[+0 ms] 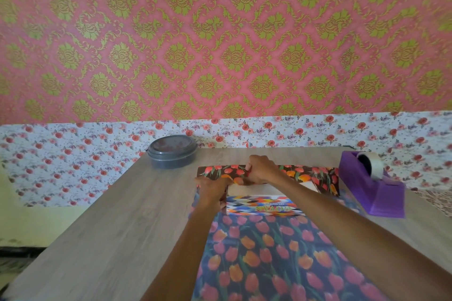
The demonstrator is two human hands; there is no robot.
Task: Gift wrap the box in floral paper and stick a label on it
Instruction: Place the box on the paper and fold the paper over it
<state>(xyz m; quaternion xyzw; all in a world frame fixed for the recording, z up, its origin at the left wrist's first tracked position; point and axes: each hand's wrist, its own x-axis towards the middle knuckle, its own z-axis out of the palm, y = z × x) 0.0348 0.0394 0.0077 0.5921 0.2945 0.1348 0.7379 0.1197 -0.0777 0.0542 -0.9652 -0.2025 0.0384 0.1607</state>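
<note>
A box (263, 204) with a colourful zigzag print and a white top lies on a long sheet of dark floral paper (274, 256) with red and orange tulips. The paper's far part is folded up and over the box's far side. My left hand (211, 189) holds the paper at the box's left end. My right hand (261, 170) pinches the folded paper edge above the box's far side. The label is not in view.
A purple tape dispenser (374, 189) with a clear tape roll stands to the right of the paper. A grey lidded round container (172, 151) sits at the far left of the wooden table (117, 227). Patterned wallpaper lies behind.
</note>
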